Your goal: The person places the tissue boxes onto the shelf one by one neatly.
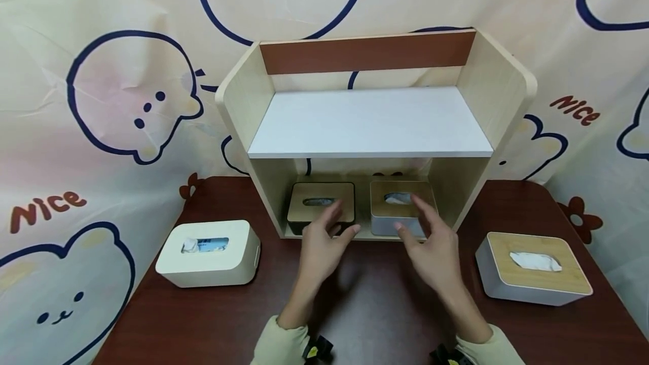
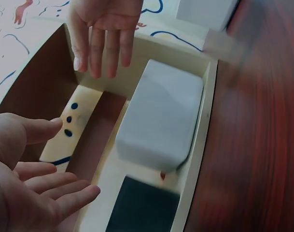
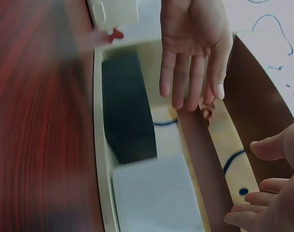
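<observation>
My left hand (image 1: 324,244) hovers at the front of the shelf unit's lower level, fingers loosely extended, close to a dark tissue box (image 1: 321,219) with a wood-look lid. Opposite it, my right hand (image 1: 433,244) is spread with thumb and forefinger apart. It overlaps a grey-white tissue box (image 1: 392,225) with a wood-look lid in the head view. Both boxes stand side by side in the lower compartment. In the left wrist view, the palms of the left hand (image 2: 45,181) and right hand (image 2: 108,41) hold nothing.
A small shelf unit (image 1: 370,123) with a white upper board stands at the back of the dark wooden table (image 1: 385,303). A cream tissue box (image 1: 208,255) lies to its left. To the right sits another tissue box (image 1: 537,269) with a bamboo-look lid. Behind hangs a printed cloth (image 1: 152,4).
</observation>
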Demonstrator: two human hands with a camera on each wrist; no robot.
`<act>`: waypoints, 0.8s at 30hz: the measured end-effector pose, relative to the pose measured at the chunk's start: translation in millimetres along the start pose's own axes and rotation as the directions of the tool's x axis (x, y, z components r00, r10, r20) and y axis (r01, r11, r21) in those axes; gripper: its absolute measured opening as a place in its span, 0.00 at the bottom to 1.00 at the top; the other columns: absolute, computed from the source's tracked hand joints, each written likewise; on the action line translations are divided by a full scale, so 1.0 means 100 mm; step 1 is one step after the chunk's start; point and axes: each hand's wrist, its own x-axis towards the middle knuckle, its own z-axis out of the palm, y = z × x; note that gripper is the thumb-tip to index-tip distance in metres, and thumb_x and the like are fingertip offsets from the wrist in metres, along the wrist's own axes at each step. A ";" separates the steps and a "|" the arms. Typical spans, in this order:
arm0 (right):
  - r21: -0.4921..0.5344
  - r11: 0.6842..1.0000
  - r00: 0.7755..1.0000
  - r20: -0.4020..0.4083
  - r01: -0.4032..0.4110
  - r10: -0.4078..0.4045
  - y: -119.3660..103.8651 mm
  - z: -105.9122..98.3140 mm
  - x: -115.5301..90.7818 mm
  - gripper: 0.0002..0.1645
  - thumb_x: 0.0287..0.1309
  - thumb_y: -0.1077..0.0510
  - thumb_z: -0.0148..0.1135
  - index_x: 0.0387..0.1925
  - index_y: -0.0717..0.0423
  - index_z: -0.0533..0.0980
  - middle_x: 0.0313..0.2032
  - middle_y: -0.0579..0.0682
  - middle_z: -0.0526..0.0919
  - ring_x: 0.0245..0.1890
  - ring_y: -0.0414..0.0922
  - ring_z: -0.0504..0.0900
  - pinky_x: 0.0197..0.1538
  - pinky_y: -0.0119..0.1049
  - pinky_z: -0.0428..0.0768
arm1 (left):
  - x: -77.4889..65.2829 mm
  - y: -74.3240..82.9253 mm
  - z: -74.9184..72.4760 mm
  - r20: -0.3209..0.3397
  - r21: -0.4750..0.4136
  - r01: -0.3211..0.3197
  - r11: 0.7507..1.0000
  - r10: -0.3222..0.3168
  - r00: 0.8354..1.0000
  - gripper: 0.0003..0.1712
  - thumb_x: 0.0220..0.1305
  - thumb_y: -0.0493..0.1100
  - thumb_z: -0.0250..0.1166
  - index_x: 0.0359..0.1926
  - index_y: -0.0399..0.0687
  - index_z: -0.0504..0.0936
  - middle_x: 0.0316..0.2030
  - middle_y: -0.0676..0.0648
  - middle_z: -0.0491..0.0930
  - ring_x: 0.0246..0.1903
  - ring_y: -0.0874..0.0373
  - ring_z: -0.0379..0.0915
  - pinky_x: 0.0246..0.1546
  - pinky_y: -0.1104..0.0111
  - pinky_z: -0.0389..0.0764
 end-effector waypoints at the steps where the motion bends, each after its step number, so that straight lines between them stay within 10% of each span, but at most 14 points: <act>1: 0.006 1.000 1.000 0.010 0.013 -0.013 -0.02 0.04 -0.01 0.38 0.65 0.65 0.75 0.74 0.60 0.74 0.73 0.59 0.78 0.74 0.55 0.75 0.70 0.47 0.75 | -0.02 -0.01 -0.05 0.000 0.005 0.004 1.000 -0.004 1.000 0.37 0.69 0.40 0.76 0.76 0.43 0.75 0.70 0.36 0.79 0.70 0.42 0.78 0.64 0.53 0.84; 24: 0.119 0.992 0.945 0.328 -0.041 -0.001 -0.37 0.99 -0.22 0.40 0.65 0.53 0.77 0.75 0.52 0.74 0.73 0.54 0.78 0.70 0.57 0.80 0.68 0.55 0.82 | -0.29 -0.19 -1.22 -0.133 0.194 0.151 0.969 -0.126 0.983 0.42 0.70 0.41 0.75 0.80 0.44 0.69 0.75 0.37 0.74 0.73 0.41 0.74 0.68 0.50 0.80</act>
